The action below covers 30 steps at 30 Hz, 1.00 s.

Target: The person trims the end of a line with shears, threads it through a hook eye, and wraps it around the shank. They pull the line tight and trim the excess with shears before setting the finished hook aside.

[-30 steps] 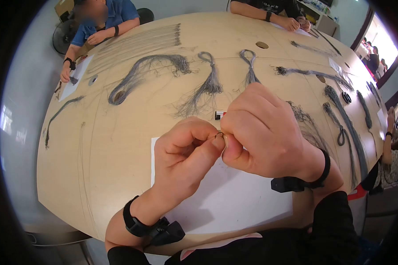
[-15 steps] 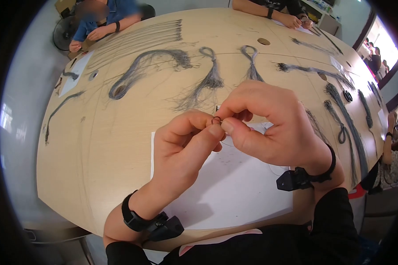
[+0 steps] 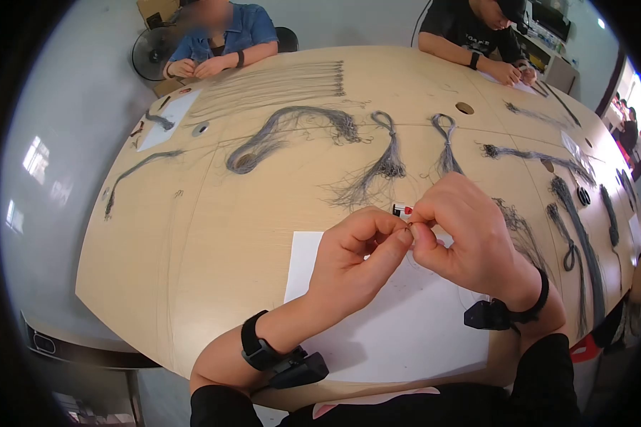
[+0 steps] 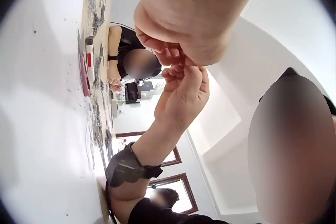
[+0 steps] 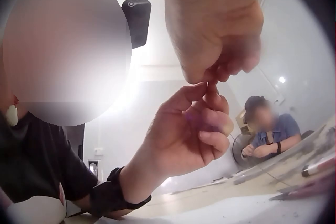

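Note:
In the head view my left hand (image 3: pixel 360 256) pinches a tiny dark fishing hook (image 3: pixel 409 226) between thumb and forefinger; the fingertips hide most of it. My right hand (image 3: pixel 466 238) meets it there, thumb and forefinger pinching the thin fishing line at the hook. Both hands are raised above a white sheet of paper (image 3: pixel 399 334), with fine line trailing over its right side. In the left wrist view, the right hand (image 4: pixel 181 100) touches the left hand (image 4: pixel 184 19) at the fingertips. The right wrist view shows the left hand (image 5: pixel 194 129) below the right.
A red and white marker (image 3: pixel 402 210) lies just beyond the hands. Several grey bundles of line surround them, including a looped bundle (image 3: pixel 384 156) and a long bundle (image 3: pixel 577 235) at right. Black scissors (image 3: pixel 583 196) lie there too. Two people (image 3: pixel 224 43) sit across the table (image 3: pixel 135 277).
The head view has shifted, so table and hands appear lower and further right. My right fingers, spread open around the hook half a second ago, have closed in and now cover most of it.

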Each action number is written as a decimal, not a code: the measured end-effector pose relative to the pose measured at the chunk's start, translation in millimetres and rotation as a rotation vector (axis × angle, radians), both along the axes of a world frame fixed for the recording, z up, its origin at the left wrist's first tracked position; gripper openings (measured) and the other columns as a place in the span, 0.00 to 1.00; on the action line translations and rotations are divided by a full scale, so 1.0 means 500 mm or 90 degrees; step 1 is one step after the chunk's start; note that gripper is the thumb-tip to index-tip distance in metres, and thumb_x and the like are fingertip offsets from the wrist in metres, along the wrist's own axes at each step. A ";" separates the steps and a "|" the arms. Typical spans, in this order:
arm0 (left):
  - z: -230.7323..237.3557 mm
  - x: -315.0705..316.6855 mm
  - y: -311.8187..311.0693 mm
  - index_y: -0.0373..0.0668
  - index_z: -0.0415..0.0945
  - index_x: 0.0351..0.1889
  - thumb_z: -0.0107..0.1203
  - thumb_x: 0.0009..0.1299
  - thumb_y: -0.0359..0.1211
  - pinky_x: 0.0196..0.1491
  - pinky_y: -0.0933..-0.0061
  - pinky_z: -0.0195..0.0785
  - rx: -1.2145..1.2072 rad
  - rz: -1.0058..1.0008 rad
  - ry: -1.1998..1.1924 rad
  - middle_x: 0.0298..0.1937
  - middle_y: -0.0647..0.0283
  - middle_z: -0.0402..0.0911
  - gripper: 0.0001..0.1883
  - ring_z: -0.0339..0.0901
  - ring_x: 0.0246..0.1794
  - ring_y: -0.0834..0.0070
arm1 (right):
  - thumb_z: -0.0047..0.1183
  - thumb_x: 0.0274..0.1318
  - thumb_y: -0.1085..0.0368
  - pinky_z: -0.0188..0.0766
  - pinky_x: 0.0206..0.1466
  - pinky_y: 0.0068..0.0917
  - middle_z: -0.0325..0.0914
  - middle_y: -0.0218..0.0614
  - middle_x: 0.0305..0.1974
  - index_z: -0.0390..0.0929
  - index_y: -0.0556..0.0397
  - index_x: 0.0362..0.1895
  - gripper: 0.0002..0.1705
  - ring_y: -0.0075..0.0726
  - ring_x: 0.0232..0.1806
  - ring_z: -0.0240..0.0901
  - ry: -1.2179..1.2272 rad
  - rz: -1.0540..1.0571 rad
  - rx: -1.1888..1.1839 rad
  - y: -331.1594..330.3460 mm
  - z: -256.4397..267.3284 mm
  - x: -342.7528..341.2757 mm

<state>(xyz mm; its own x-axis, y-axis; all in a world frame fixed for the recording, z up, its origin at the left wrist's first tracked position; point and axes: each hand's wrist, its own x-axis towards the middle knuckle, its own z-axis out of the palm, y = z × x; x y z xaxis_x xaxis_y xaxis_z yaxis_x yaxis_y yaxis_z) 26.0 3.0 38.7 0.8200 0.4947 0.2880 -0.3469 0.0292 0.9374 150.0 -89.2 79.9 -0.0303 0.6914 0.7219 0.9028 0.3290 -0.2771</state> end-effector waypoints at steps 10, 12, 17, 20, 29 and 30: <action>0.001 -0.003 0.001 0.36 0.70 0.26 0.48 0.59 0.25 0.25 0.88 0.54 -0.012 -0.001 0.013 0.25 0.70 0.69 0.02 0.62 0.23 0.88 | 0.49 0.28 0.74 0.59 0.26 0.30 0.60 0.37 0.21 0.63 0.54 0.20 0.09 0.42 0.23 0.58 -0.071 -0.019 0.008 0.007 -0.005 -0.006; 0.006 -0.004 0.002 0.36 0.70 0.26 0.47 0.59 0.24 0.25 0.88 0.55 -0.036 -0.017 0.015 0.25 0.69 0.70 0.02 0.63 0.24 0.88 | 0.50 0.28 0.73 0.59 0.26 0.30 0.60 0.38 0.21 0.63 0.54 0.20 0.09 0.42 0.24 0.58 -0.078 -0.038 -0.012 0.002 -0.009 -0.004; 0.012 -0.004 0.001 0.35 0.70 0.28 0.44 0.60 0.23 0.29 0.85 0.60 -0.084 -0.057 -0.003 0.26 0.67 0.71 0.03 0.66 0.25 0.85 | 0.52 0.30 0.69 0.58 0.29 0.29 0.60 0.36 0.23 0.63 0.53 0.22 0.11 0.40 0.27 0.58 -0.112 -0.012 -0.034 0.002 -0.013 0.004; 0.006 -0.003 0.007 0.36 0.70 0.28 0.45 0.60 0.24 0.29 0.85 0.60 -0.074 -0.059 -0.018 0.26 0.67 0.71 0.03 0.66 0.25 0.84 | 0.52 0.30 0.69 0.58 0.30 0.28 0.61 0.36 0.23 0.64 0.53 0.21 0.10 0.39 0.27 0.58 -0.152 -0.035 0.011 0.003 -0.012 0.001; 0.017 -0.007 0.004 0.37 0.71 0.30 0.45 0.62 0.27 0.30 0.83 0.62 -0.134 -0.064 0.015 0.28 0.66 0.73 0.05 0.67 0.27 0.84 | 0.48 0.36 0.76 0.63 0.26 0.21 0.68 0.36 0.23 0.69 0.57 0.26 0.07 0.32 0.22 0.65 0.160 0.050 -0.075 -0.010 0.005 0.013; 0.017 -0.007 0.002 0.37 0.71 0.30 0.45 0.63 0.28 0.30 0.83 0.62 -0.141 -0.068 0.002 0.28 0.66 0.73 0.05 0.67 0.27 0.84 | 0.48 0.36 0.75 0.63 0.26 0.20 0.69 0.35 0.23 0.70 0.58 0.26 0.06 0.30 0.21 0.65 0.188 0.063 -0.090 -0.011 0.005 0.010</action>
<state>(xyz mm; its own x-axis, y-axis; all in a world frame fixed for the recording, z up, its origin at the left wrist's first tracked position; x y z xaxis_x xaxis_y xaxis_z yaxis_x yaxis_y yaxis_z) 22.6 4.1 47.1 0.8717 0.4561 0.1793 -0.3275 0.2700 0.9055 155.0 -94.5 82.2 0.0940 0.7892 0.6069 0.7426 0.3505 -0.5708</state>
